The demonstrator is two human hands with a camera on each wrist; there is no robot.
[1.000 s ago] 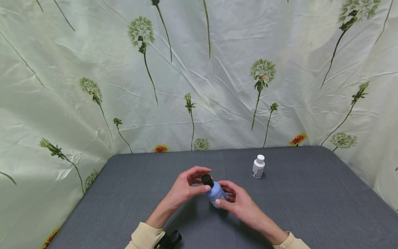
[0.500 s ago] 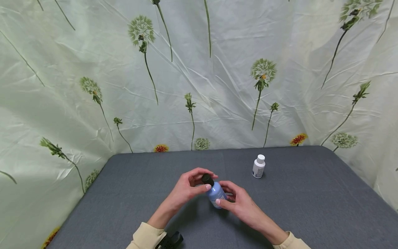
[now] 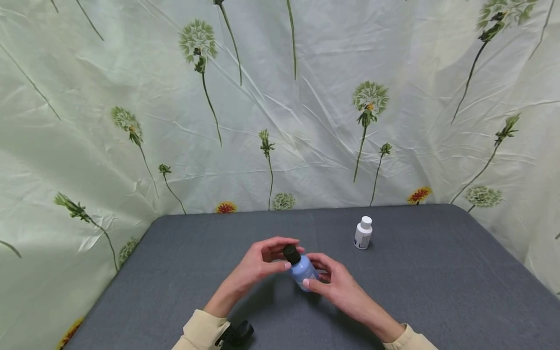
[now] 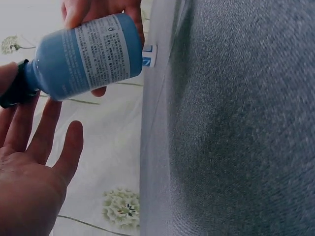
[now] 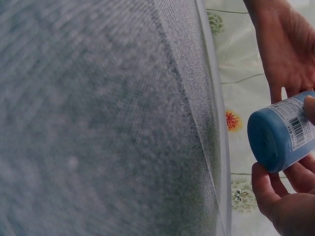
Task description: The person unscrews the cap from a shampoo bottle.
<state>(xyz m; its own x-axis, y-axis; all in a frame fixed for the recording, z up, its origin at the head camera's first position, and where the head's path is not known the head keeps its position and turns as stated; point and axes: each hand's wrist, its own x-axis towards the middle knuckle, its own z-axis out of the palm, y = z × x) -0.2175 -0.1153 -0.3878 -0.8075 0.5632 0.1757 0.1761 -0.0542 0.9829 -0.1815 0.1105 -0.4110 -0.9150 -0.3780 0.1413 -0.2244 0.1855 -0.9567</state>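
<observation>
A blue bottle (image 3: 305, 272) with a printed white label and a black cap (image 3: 290, 253) is held tilted above the table, cap toward the left. My right hand (image 3: 334, 282) grips its body, thumb on the near side and fingers behind. My left hand (image 3: 262, 260) is at the cap; in the left wrist view its thumb and fingers lie on either side of the black cap (image 4: 18, 84), the other fingers spread below. The bottle's underside (image 5: 268, 140) is exposed in the right wrist view, clear of the grey cloth.
A small white bottle (image 3: 363, 234) with a white cap stands at the back right of the grey table (image 3: 197, 282). Behind the table hangs a pale curtain (image 3: 280, 97) with printed dandelions. A black device (image 3: 236, 334) is strapped at the left wrist.
The left thumb has shifted slightly left along the cap and bottle neck, and the left forearm a little left too. The right hand and the bottle stay nearly still.
</observation>
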